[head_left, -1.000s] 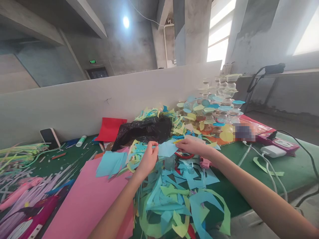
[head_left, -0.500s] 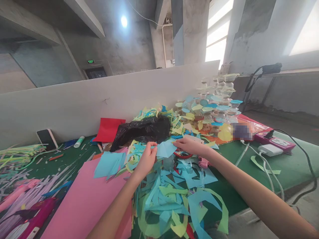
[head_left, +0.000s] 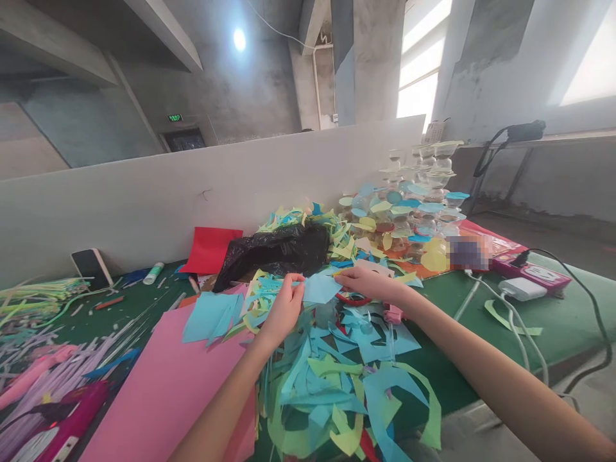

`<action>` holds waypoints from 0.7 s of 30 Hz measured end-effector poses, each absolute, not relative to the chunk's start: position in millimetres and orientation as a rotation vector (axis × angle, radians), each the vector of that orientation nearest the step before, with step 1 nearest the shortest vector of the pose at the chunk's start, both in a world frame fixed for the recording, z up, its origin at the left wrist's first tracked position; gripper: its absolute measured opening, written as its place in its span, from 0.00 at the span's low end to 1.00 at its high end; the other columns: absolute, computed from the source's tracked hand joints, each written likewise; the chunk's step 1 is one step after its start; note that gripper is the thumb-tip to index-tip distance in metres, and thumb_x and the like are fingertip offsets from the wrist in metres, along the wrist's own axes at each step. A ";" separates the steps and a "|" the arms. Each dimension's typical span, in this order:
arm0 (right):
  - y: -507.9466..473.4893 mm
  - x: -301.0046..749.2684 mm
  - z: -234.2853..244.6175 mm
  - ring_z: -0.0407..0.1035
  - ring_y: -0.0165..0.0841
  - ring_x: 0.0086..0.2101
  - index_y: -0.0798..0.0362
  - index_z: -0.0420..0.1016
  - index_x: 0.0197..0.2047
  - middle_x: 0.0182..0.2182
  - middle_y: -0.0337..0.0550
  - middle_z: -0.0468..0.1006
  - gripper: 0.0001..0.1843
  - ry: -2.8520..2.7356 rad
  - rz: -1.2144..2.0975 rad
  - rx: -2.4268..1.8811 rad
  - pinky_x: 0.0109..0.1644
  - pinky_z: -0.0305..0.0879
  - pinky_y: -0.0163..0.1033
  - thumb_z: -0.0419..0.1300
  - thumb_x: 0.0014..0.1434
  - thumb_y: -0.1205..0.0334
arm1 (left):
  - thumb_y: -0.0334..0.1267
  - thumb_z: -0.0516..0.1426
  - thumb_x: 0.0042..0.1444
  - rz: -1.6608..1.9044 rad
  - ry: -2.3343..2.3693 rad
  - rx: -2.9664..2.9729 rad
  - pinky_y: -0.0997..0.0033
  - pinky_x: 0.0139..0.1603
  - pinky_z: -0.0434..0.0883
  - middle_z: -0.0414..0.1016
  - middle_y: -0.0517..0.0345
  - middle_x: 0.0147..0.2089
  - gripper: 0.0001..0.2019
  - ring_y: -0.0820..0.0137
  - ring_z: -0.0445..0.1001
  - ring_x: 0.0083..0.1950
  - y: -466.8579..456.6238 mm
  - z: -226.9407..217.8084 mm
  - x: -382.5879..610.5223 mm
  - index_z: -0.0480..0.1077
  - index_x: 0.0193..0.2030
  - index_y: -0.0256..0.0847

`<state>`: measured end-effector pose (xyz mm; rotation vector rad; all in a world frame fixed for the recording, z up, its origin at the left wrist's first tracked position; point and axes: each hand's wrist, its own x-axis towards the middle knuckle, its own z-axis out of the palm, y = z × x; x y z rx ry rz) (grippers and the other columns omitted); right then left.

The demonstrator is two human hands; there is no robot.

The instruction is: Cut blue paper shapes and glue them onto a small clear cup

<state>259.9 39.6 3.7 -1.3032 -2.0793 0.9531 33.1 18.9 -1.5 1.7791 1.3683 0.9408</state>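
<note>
A small sheet of light blue paper (head_left: 321, 289) is stretched between my two hands. My left hand (head_left: 285, 303) pinches its left edge, and my right hand (head_left: 366, 282) grips the upper right corner. Just below the sheet, the rim of a clear plastic cup (head_left: 326, 314) shows in part. Blue and green paper scraps (head_left: 322, 391) lie heaped under my hands. Left of my left hand, several light blue paper squares (head_left: 212, 316) rest on a large pink sheet (head_left: 168, 378). Part of a red ring-shaped thing (head_left: 353, 298) shows under my right hand.
A black plastic bag (head_left: 279, 250) and a red sheet (head_left: 212, 250) lie behind my hands. Clear cups with paper covers (head_left: 423, 192) are stacked at the back right. A power strip (head_left: 534, 277) with cables sits at right. A phone (head_left: 91, 269) leans against the white partition (head_left: 144, 212).
Both hands keep hold of the blue paper in nearly the same place. The sheet looks slightly flatter now; otherwise little differs.
</note>
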 end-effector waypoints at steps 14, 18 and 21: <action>36.7 258.1 5.0 0.45 0.27 0.23 0.51 0.54 0.24 0.21 0.32 0.53 0.23 -2.122 0.898 -1.275 0.26 0.43 0.37 0.47 0.63 0.43 | 0.44 0.47 0.63 0.984 1.339 1.780 0.74 0.24 0.53 0.52 0.69 0.22 0.10 0.74 0.55 0.22 20.4 -8.5 31.7 0.60 0.46 0.44; 36.3 257.6 5.0 0.46 0.27 0.22 0.51 0.54 0.24 0.20 0.32 0.54 0.24 -2.121 0.867 -1.306 0.26 0.44 0.37 0.46 0.63 0.43 | 0.45 0.49 0.62 0.994 1.317 1.754 0.75 0.23 0.51 0.52 0.69 0.22 0.11 0.75 0.54 0.21 18.3 -7.6 31.9 0.60 0.46 0.43; 36.7 257.5 5.3 0.46 0.27 0.22 0.51 0.53 0.24 0.20 0.32 0.53 0.23 -2.097 0.844 -1.360 0.26 0.44 0.37 0.45 0.64 0.44 | 0.45 0.50 0.60 0.986 1.274 1.719 0.75 0.22 0.51 0.54 0.70 0.21 0.11 0.75 0.54 0.20 16.5 -7.0 32.1 0.60 0.46 0.43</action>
